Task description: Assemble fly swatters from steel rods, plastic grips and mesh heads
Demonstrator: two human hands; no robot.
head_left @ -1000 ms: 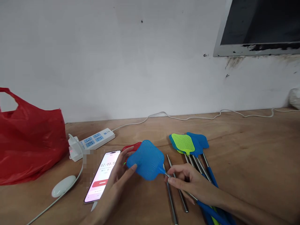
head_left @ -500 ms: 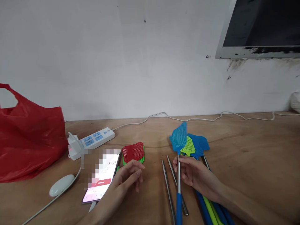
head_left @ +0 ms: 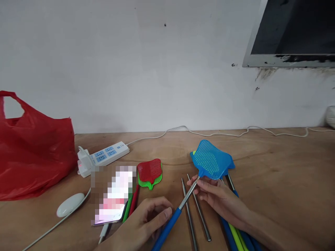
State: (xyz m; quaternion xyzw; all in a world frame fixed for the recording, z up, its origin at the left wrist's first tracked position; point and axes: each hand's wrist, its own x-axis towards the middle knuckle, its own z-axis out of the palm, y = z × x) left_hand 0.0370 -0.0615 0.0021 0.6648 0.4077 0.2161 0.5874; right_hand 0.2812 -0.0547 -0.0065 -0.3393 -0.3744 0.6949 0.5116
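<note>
A blue fly swatter (head_left: 213,160) with a metal shaft and blue handle slants over the table. My right hand (head_left: 213,191) pinches its shaft just below the mesh head. Beside the blue handle is my left hand (head_left: 154,218), fingers curved and thumb apart; whether it touches the handle I cannot tell. Under the right hand and forearm lie more swatters with blue and lime handles (head_left: 237,237), their heads mostly covered. Two loose metal rods (head_left: 200,211) lie between my hands. A red swatter head (head_left: 149,170) rests on a green one (head_left: 150,184), beyond my left hand.
At left stand a red plastic bag (head_left: 36,153) and a white power strip (head_left: 110,153) with a plugged-in adapter. A lit phone (head_left: 115,205) lies near green and red handles (head_left: 134,200). A white oval device (head_left: 70,205) and a cable (head_left: 214,134) are on the table.
The blue swatter has tilted from nearly upright, its head turning flatter and right, its handle swinging left toward my left hand. My left hand has moved right and nearer.
</note>
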